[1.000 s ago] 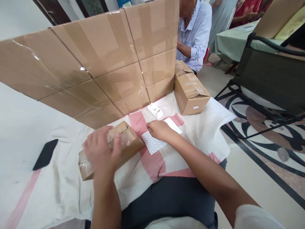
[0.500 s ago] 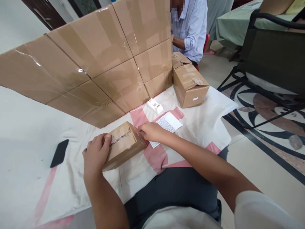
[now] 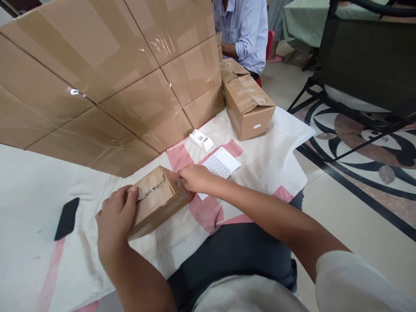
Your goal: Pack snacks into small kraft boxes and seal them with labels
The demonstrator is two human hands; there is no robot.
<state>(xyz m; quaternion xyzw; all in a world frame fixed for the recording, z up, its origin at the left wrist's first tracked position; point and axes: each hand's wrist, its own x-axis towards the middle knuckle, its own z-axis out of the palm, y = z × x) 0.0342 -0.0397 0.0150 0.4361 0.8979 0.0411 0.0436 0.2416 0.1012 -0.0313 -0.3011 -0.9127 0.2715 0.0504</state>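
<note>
A small cardboard box (image 3: 160,197) with a taped, torn-looking seam on top lies at an angle on the cloth in front of me. My left hand (image 3: 115,212) grips its left end, thumb on the top edge. At the opposite end face, my right hand (image 3: 196,178) touches the box with curled fingers; their tips are partly hidden, and anything they hold cannot be made out. Partly under my right forearm lies a white sheet of outlined labels (image 3: 224,162). Beyond it rests a small white plastic device (image 3: 201,139).
A tall wall of taped cardboard (image 3: 139,99) stands along the far side. Another cardboard box (image 3: 250,108) with a small label sits at the back right. A black phone-like slab (image 3: 67,219) lies at left. A person in a blue shirt (image 3: 250,32) sits behind; a dark chair (image 3: 360,65) stands right.
The view has shifted, so everything appears farther left and slightly higher on the right. Both hands keep their places on the box, with little visible movement.
</note>
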